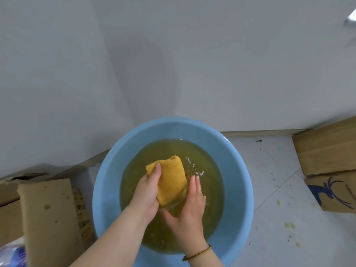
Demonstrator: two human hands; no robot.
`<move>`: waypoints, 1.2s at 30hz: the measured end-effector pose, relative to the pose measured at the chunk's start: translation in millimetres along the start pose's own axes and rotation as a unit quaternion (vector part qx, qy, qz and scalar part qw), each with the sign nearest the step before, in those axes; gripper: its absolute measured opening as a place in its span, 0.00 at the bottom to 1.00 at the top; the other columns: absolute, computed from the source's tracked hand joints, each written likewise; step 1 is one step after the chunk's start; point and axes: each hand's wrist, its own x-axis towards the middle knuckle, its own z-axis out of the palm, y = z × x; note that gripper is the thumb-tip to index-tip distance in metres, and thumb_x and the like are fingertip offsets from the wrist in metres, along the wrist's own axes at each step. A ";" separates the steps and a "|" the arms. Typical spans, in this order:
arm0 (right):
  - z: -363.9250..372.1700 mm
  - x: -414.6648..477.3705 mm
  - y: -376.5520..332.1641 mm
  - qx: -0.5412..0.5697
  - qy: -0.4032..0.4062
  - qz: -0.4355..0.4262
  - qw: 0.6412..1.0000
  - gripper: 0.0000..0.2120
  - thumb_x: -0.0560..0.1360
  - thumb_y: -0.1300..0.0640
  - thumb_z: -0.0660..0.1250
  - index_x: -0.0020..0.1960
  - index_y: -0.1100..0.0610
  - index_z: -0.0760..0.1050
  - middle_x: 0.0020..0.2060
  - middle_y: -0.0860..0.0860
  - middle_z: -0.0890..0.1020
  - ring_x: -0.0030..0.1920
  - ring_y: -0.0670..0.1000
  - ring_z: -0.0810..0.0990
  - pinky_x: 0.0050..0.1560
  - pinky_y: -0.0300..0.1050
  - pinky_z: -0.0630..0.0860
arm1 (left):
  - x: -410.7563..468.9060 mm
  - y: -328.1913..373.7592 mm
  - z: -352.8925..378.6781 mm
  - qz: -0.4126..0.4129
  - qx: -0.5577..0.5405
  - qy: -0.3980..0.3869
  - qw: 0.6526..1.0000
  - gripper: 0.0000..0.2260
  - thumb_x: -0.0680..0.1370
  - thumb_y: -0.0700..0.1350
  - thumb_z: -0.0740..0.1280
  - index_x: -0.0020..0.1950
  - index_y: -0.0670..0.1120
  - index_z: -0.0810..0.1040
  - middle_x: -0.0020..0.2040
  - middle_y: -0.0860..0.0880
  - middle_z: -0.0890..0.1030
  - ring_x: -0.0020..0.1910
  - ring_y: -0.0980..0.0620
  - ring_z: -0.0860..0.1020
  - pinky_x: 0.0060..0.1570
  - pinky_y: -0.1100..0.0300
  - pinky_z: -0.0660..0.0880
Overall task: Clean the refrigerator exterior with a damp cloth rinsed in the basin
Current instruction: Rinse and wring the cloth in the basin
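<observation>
1. Yellow cloth [172, 183], folded into a thick wad, sits low over the water [209, 191] inside the blue basin [238, 170]; its lower end looks to be at the surface (I cannot tell if it dips in).
2. Your left hand [148, 191] grips the wad from its left side, fingers curled over the top corner. Your right hand [192, 205] lies against the right side with straight fingers, pressing but not gripping.
3. To wring well, I judge you should wrap the right hand round the cloth too and twist the two hands opposite ways, low enough that the run-off falls inside the rim.
4. Aim for damp, not dripping; a sodden cloth will likely run down the refrigerator.
5. Water here is murky yellow-green, so it may leave streaks.
6. Cardboard boxes stand on both sides: one [48, 209] just beside the basin on the left, two more [325, 151] further off on the right. Splashes would soak them.
7. Yellowish spots mark the floor [279, 189] on the right, possibly slippery.
8. A pale panel [173, 64] rises right behind the basin (perhaps the refrigerator, I cannot confirm), so the basin stands between you and it.
</observation>
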 end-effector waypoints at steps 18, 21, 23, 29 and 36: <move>13.9 25.0 10.8 -0.158 0.153 -0.256 0.941 0.15 0.62 0.71 0.62 0.43 0.56 0.65 0.36 0.53 0.72 0.38 0.52 0.68 0.40 0.40 0.72 | 22.3 7.6 9.3 -0.124 -0.009 0.076 0.989 0.35 0.61 0.60 0.74 0.63 0.46 0.71 0.57 0.44 0.76 0.54 0.42 0.75 0.60 0.45 0.71; 12.1 21.3 -5.4 0.036 0.069 0.020 0.997 0.20 0.66 0.68 0.70 0.49 0.51 0.66 0.45 0.51 0.74 0.41 0.51 0.76 0.34 0.33 0.69 | 35.1 5.6 15.3 -0.082 -0.040 0.039 0.995 0.21 0.69 0.57 0.69 0.58 0.49 0.75 0.53 0.45 0.78 0.51 0.44 0.76 0.55 0.46 0.73; 13.2 24.3 -16.1 0.162 0.008 0.197 0.967 0.24 0.70 0.60 0.69 0.59 0.46 0.62 0.54 0.48 0.73 0.46 0.49 0.77 0.41 0.40 0.74 | 35.4 9.7 18.5 -0.039 -0.055 -0.005 0.998 0.12 0.72 0.57 0.66 0.45 0.49 0.77 0.41 0.47 0.80 0.42 0.48 0.78 0.46 0.51 0.75; 7.3 52.9 -14.8 0.088 -0.205 0.097 0.970 0.23 0.72 0.59 0.67 0.65 0.54 0.66 0.48 0.45 0.73 0.48 0.42 0.71 0.40 0.19 0.65 | 43.6 19.9 4.9 -0.018 -0.115 -0.112 0.987 0.16 0.67 0.51 0.65 0.21 0.47 0.70 0.18 0.50 0.69 0.19 0.55 0.69 0.31 0.64 0.72; -12.6 76.2 -14.8 0.198 -0.447 0.149 0.860 0.10 0.68 0.66 0.71 0.35 0.54 0.73 0.33 0.50 0.77 0.36 0.48 0.77 0.49 0.50 0.78 | 51.0 18.9 -6.2 -0.009 -0.044 -0.211 0.977 0.17 0.68 0.49 0.65 0.19 0.46 0.71 0.18 0.49 0.70 0.21 0.53 0.71 0.31 0.64 0.73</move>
